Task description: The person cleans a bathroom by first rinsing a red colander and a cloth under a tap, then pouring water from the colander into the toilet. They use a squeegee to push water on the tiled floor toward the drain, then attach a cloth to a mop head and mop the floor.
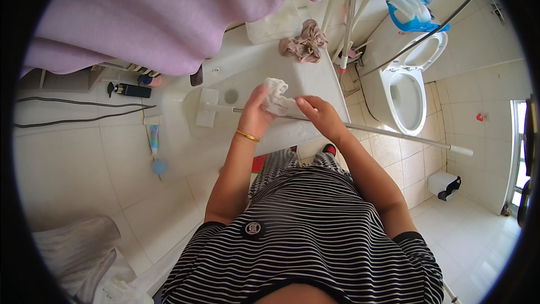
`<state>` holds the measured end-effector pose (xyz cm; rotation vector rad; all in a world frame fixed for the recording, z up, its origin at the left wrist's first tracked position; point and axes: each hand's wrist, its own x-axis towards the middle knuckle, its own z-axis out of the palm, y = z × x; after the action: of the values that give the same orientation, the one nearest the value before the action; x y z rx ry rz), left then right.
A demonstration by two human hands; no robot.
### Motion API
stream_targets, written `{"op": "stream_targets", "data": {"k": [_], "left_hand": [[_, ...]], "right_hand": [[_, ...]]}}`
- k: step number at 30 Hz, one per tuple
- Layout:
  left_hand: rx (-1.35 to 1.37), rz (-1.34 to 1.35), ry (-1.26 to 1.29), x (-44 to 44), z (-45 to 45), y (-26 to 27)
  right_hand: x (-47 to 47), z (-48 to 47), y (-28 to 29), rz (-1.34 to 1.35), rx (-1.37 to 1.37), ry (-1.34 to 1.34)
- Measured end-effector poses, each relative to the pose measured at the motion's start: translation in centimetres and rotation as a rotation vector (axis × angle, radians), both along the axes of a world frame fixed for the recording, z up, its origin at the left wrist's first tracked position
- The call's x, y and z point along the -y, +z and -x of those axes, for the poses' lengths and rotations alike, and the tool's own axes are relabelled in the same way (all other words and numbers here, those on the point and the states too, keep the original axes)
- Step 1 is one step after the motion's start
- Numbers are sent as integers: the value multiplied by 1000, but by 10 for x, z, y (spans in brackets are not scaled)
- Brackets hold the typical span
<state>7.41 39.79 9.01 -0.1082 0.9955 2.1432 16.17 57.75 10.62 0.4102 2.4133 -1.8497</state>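
Observation:
A crumpled white cloth (276,95) is held between my two hands over the edge of the bathtub (312,78). My left hand (256,112), with a gold bangle at the wrist, grips its left side. The fingertips of my right hand (318,114) pinch its right end. Beneath my hands a long metal pole (392,136) lies across the tub rim, its white end cap out over the floor. At the pole's other end a flat white head (207,107) rests inside the tub near the round drain (230,96).
A brownish wet cloth (306,43) lies on the tub's far corner. Lilac fabric (139,12) hangs at the upper left. A toilet (405,101) with its lid raised stands right. A black pump bottle (133,90) and a toothpaste tube (154,139) are at the left. A bin (441,183) is lower right.

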Motion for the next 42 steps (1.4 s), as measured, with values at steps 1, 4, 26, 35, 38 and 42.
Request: {"op": "stream_targets", "data": {"k": [1, 4, 26, 35, 38, 42], "left_hand": [[-39, 49, -13, -4, -6, 6], [-43, 29, -7, -14, -16, 18], [-272, 412, -109, -19, 78, 3], [-564, 680, -318, -73, 104, 25], [67, 156, -537, -65, 47, 25], [9, 46, -194, -66, 22, 23]], "right_hand": [[5, 10, 8, 112, 19, 20], [17, 32, 20, 466, 65, -29], [-27, -5, 4, 791, -80, -718], [-21, -16, 28, 960, -68, -426], [-22, -21, 34, 960, -120, -365], [-26, -28, 28, 824, -95, -404]]}}
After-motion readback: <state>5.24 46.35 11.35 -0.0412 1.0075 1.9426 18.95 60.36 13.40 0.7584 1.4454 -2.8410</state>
